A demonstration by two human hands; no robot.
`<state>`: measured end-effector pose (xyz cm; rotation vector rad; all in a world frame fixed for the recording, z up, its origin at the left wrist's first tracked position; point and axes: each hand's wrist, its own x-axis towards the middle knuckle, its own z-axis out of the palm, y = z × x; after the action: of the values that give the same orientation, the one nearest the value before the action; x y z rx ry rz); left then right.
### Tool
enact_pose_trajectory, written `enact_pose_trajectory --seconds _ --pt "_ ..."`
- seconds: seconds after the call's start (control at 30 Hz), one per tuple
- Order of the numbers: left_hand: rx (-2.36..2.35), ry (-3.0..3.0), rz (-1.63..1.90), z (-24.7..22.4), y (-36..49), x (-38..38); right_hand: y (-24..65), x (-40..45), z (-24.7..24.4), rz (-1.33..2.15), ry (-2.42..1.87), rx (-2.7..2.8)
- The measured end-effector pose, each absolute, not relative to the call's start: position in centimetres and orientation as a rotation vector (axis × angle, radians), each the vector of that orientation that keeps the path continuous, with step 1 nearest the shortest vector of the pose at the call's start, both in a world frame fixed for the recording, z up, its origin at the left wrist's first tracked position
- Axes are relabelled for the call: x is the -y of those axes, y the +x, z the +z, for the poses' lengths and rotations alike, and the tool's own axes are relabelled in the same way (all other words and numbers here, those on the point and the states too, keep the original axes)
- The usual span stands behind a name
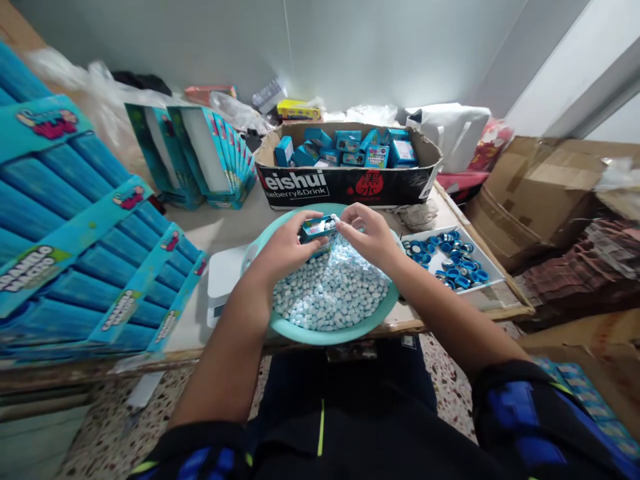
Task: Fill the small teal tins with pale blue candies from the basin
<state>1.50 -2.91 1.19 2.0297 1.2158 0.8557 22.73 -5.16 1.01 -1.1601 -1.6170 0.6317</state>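
Observation:
My left hand [286, 248] is wrapped round a small blue candy box [314, 229], its open top tilted to the right. White candies show at the opening. My right hand [369, 233] touches that end of the box, thumb and fingers pinched at the candies there. Both hands are over a turquoise basin [330, 339] heaped with small white and pale blue candies [330, 297]. Exactly what sits between my right fingertips is partly hidden.
Behind the basin stands a cardboard box [345, 187] of blue candy boxes. To the right, a white tray [493, 272] holds blue caps [453, 267]. Blue display cartons [90, 247] rise at left, beside a white scale [225, 273]. Brown cartons [530, 193] are stacked far right.

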Motion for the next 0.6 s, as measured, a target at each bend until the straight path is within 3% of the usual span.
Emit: enact_pose_trajectory --seconds 0.17,0.6 --pt "-1.151 2.001 0.856 1.5 1.3 3.0 21.9 3.7 2.0 0.399 -1.309 1.791" --pt "-1.158 1.924 0.877 1.1 1.2 2.9 22.9 5.2 0.3 -0.015 -1.030 2.191"
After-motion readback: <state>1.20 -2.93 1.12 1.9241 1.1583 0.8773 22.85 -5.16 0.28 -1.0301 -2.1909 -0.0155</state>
